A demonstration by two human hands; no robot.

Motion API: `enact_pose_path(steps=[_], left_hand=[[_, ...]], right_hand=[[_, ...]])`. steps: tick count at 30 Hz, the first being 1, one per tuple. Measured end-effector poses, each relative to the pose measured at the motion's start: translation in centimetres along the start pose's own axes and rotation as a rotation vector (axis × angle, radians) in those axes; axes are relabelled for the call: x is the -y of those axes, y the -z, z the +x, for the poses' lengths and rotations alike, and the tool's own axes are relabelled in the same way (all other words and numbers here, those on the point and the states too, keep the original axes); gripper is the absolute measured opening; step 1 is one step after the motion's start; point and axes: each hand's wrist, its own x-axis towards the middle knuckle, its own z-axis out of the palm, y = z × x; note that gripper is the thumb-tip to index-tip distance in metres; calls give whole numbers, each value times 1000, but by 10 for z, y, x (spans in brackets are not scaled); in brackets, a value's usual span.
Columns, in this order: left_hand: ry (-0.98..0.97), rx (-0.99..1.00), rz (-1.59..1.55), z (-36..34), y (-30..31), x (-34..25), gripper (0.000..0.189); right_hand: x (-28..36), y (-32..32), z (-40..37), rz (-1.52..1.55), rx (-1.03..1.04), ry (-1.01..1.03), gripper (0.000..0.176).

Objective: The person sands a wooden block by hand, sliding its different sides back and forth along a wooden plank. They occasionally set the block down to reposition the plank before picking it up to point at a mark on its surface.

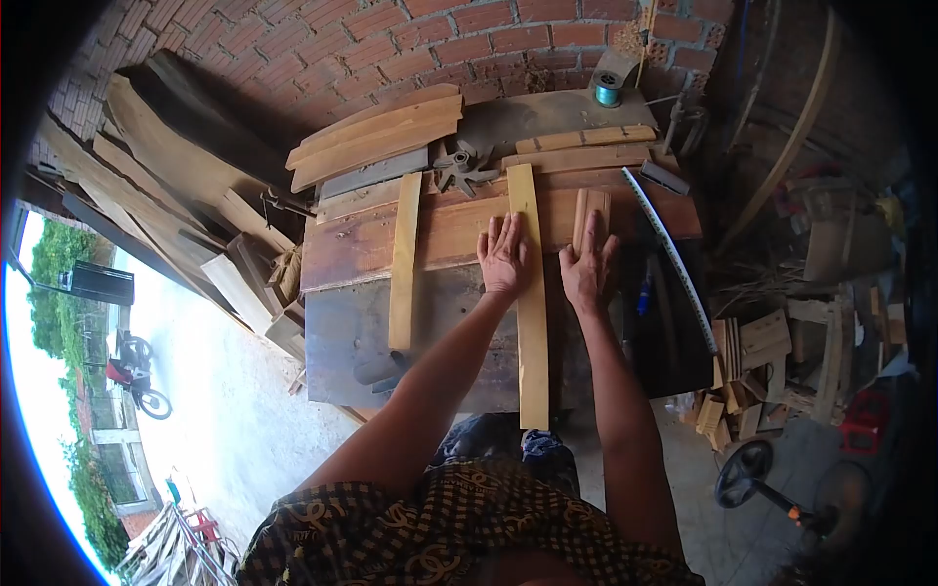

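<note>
My left hand (503,258) lies flat with its fingers stretched forward, at the left edge of a long yellowish wood strip (532,342); its thumb side overlaps the strip. That strip runs over the bench and past its near edge. My right hand (588,270) is on the near end of a small grooved wooden block (592,207), index finger along its top, thumb and other fingers at its sides. Beneath both lies a wide reddish-brown board (449,227). Another yellowish strip (405,264) rests to the left, apart from my hands.
On the dark bench (327,332) lie a metal star-shaped part (462,168), a dark cylindrical tool (381,367), a blue pen-like item (644,295) and a long pale toothed strip (674,256). A spool (607,90) stands behind. Planks (176,166) lean left; offcuts (743,381) lie right.
</note>
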Motion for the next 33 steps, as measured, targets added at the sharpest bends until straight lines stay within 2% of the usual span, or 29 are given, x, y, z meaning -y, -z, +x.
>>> enact_pose_path(steps=[6, 8, 9, 11, 12, 13, 14, 17, 19, 21, 24, 26, 28, 29, 30, 31, 32, 33], left_hand=[[56, -9, -40, 2, 5, -3, 54], [45, 139, -28, 15, 24, 0, 50], [3, 22, 155, 24, 34, 0, 36], [258, 329, -401, 48, 81, -5, 33], [324, 375, -759, 52, 116, -16, 30], [259, 375, -1077, 48, 160, -29, 27], [237, 444, -1080, 43, 216, -47, 27], [-73, 455, -1229, 12, 343, -71, 23], [-570, 194, -1281, 7, 386, -77, 22], [-500, 14, -1373, -12, 412, -84, 38], [-526, -136, -1250, -19, 432, -77, 40], [-495, -69, -845, -43, 464, -35, 24], [-443, -1, -427, -57, 492, -38, 12], [-410, 32, -214, -70, 498, -39, 12], [-373, 65, -1, -162, 542, -7, 17], [-331, 105, 211, -125, 534, -30, 25], [-325, 99, 217, -196, 549, 3, 25], [-404, 23, -26, -159, 522, -8, 20]], right_hand=[[3, 3, 2, -57, 27, 14, 83], [2, 1, 2, -88, 8, 66, 83], [2, -1, 2, -90, -17, 90, 83], [1, 0, 0, -144, 8, 93, 81], [2, -1, 2, -144, 58, 41, 80], [3, -2, 3, -144, 106, -16, 79], [6, 1, 3, -180, 168, -60, 78], [0, -2, 4, -163, 165, -32, 79], [5, 0, 2, -220, 202, -45, 80], [8, -1, 4, -153, 165, -65, 80], [7, -4, 5, -158, 160, -49, 80], [2, -6, 4, -135, 143, -36, 79], [3, -2, 4, -161, 157, -26, 79], [4, -1, 5, -178, 169, -26, 79], [7, 0, 8, -175, 167, -13, 79], [9, 2, 8, -181, 189, -47, 79], [11, 4, 7, -185, 211, -82, 78], [12, 6, 7, -176, 211, -72, 78]])
